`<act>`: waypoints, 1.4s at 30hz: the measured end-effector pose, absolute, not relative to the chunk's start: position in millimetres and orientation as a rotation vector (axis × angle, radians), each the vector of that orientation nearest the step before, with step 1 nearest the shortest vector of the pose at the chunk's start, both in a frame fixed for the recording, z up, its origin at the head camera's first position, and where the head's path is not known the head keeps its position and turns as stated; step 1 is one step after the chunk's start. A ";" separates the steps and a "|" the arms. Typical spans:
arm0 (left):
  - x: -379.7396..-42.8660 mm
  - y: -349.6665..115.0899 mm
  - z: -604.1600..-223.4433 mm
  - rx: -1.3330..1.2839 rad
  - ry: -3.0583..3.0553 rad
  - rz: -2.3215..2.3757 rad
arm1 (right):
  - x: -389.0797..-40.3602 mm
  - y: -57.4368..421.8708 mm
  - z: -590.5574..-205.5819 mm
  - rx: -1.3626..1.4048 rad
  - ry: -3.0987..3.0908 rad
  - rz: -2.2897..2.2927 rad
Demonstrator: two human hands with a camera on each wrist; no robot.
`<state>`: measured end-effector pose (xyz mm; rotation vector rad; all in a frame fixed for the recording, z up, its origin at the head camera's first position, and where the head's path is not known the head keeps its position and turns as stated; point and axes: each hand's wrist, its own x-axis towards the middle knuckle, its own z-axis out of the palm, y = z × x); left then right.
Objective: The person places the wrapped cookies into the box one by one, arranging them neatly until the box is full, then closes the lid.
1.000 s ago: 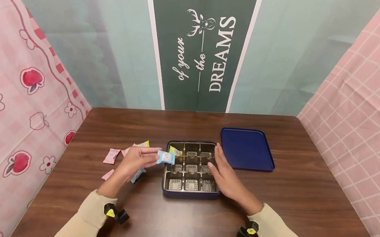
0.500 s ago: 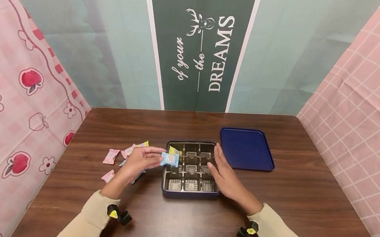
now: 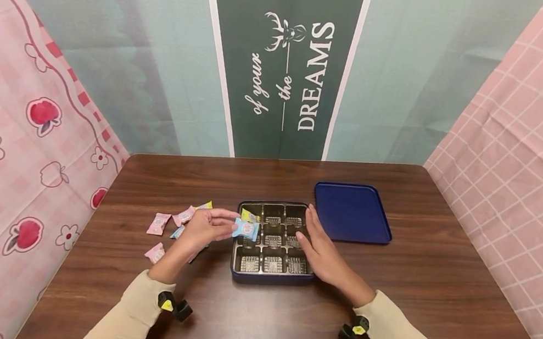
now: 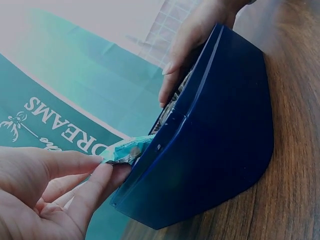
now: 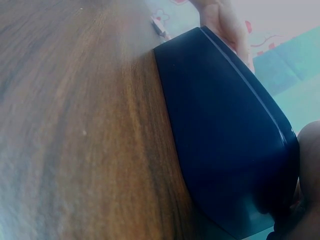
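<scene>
L hand (image 3: 204,229), pinching light-blue plastic-wrapped sweet (image 3: 247,230), has shifted R, sweet now approx. over navy rectangular nine-cell box's (image 3: 269,281) mid-left cell; R hand (image 3: 323,252), fingers straight, steadies rim. Best lower gently, then release.

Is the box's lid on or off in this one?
Off: the lid lies on the table beside the box, whose compartments show uncovered.
</scene>
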<state>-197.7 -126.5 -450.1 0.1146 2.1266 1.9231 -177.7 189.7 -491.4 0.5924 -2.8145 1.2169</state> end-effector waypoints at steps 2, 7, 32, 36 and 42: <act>-198.2 -125.3 -449.4 0.113 2.122 1.925 | -177.9 189.8 -491.7 0.592 -2.813 1.217; -199.0 -123.6 -449.2 0.119 2.140 1.902 | -178.2 190.0 -492.1 0.589 -2.807 1.227; -196.0 -115.5 -447.5 0.176 2.224 1.829 | -177.4 189.7 -491.8 0.591 -2.809 1.232; -196.1 -115.2 -449.2 0.207 2.267 1.802 | -177.6 189.5 -492.1 0.591 -2.816 1.232; -196.2 -114.8 -448.6 0.238 2.399 1.711 | -178.0 189.0 -492.3 0.597 -2.817 1.235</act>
